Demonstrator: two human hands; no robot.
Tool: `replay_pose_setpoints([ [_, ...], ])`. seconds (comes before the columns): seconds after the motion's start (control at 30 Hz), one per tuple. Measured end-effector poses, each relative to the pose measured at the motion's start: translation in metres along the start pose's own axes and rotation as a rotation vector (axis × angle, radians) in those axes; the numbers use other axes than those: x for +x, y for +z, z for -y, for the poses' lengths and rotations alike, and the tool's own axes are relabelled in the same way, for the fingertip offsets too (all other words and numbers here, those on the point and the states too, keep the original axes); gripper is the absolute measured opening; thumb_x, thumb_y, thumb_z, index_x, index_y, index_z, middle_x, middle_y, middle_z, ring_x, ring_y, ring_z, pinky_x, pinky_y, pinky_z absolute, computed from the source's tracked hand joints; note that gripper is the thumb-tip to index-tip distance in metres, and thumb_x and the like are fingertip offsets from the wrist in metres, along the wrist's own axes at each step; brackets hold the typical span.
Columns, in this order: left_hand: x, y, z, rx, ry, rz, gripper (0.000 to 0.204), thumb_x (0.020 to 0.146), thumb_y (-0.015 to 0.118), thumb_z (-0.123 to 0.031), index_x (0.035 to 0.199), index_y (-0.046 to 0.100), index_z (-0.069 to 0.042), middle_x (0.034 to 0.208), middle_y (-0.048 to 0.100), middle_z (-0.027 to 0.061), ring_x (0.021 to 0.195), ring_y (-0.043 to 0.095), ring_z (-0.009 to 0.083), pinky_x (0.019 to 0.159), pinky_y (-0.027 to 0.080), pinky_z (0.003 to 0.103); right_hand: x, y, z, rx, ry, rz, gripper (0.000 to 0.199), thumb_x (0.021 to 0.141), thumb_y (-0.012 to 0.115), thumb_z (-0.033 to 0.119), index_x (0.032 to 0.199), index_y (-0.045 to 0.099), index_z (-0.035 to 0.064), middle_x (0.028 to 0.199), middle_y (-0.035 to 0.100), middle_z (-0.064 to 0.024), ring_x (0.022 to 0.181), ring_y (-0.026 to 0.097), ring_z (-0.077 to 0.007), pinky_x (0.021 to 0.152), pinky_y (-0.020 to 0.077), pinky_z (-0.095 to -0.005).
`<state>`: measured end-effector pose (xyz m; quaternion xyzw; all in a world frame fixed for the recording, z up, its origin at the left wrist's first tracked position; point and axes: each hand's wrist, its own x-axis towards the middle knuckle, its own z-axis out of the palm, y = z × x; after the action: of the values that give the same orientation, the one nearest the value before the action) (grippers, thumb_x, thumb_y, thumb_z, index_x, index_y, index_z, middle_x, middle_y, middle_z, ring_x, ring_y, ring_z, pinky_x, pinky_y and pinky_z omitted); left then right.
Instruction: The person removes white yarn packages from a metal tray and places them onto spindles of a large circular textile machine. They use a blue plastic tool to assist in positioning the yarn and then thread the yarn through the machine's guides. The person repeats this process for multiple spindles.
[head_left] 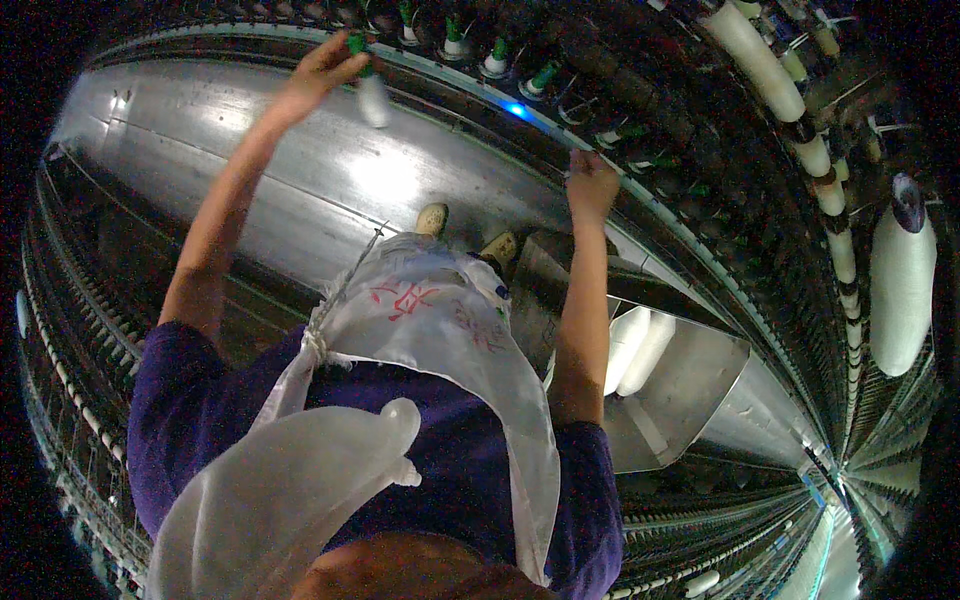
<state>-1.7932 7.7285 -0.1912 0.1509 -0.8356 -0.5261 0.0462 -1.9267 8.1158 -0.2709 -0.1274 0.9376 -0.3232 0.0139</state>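
Observation:
My left hand (pixel 322 70) is raised and grips a white yarn bobbin with a green top (pixel 371 92), held at the row of green-tipped spindles (pixel 495 58) along the spinning frame. My right hand (pixel 590 185) is also raised, its fingers closed at the frame's edge rail; what it holds is too small to tell. A white cloth apron (pixel 440 320) hangs in front of my purple shirt.
A metal cart (pixel 690 390) at my right hip carries two white bobbins (pixel 636 350). Large white roving packages (pixel 900 285) hang at the right. A shiny floor aisle (pixel 330 170) runs between machine rows; my shoes (pixel 432 218) show below.

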Motion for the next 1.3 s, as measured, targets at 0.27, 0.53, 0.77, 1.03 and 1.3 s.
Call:
replay_pose_setpoints([
  [0.27, 0.012, 0.135, -0.147, -0.43, 0.577, 0.117, 0.032, 0.09, 0.058, -0.012, 0.121, 0.051, -0.007, 0.112, 0.063, 0.0059, 0.099, 0.058, 0.0113, 0.086, 0.046, 0.026, -0.002, -0.081, 0.066, 0.932, 0.444, 0.162, 0.018, 0.084, 0.067, 0.014, 0.092, 0.068, -0.0017, 0.061, 0.051, 0.0005, 0.046, 0.038, -0.0071, 0.043, 0.0275, -0.0239],
  [0.53, 0.077, 0.255, -0.115, 0.094, 0.356, -0.166, 0.042, 0.091, 0.058, -0.029, 0.123, 0.05, -0.002, 0.108, 0.061, 0.0234, 0.093, 0.062, 0.0375, 0.08, 0.051, 0.042, 0.012, -0.187, 0.138, 1.131, 0.143, 0.164, 0.019, 0.083, 0.068, 0.013, 0.093, 0.067, -0.003, 0.061, 0.05, 0.0038, 0.05, 0.037, -0.0033, 0.043, 0.025, -0.0195],
  [0.77, 0.07, 0.296, -0.063, 0.103, 0.078, -0.195, 0.043, 0.091, 0.056, -0.021, 0.128, 0.042, -0.003, 0.102, 0.062, 0.0257, 0.09, 0.061, 0.0424, 0.077, 0.051, 0.047, 0.021, -0.221, 0.168, 1.186, -0.09, 0.149, 0.02, 0.087, 0.065, 0.016, 0.092, 0.067, -0.0035, 0.061, 0.051, 0.0022, 0.048, 0.037, -0.0037, 0.043, 0.0254, -0.02],
  [1.03, 0.104, 0.232, -0.135, -0.074, 0.641, -0.473, 0.041, 0.086, 0.05, -0.004, 0.127, 0.048, -0.006, 0.111, 0.06, 0.021, 0.109, 0.054, 0.04, 0.094, 0.043, 0.046, 0.036, -0.195, 0.17, 1.154, 0.095, 0.143, 0.018, 0.087, 0.063, 0.014, 0.091, 0.067, -0.0028, 0.06, 0.05, 0.0021, 0.049, 0.038, -0.0045, 0.042, 0.0267, -0.021],
  [1.3, 0.072, 0.178, -0.163, 0.629, 0.93, -0.117, 0.041, 0.08, 0.055, -0.008, 0.121, 0.055, -0.01, 0.111, 0.06, 0.0115, 0.102, 0.058, 0.0298, 0.088, 0.047, 0.041, 0.036, -0.133, 0.102, 0.699, 0.131, -0.271, 0.018, 0.085, 0.063, 0.02, 0.09, 0.069, 0.0038, 0.063, 0.054, -0.0009, 0.051, 0.043, -0.0093, 0.048, 0.0323, -0.0245],
])
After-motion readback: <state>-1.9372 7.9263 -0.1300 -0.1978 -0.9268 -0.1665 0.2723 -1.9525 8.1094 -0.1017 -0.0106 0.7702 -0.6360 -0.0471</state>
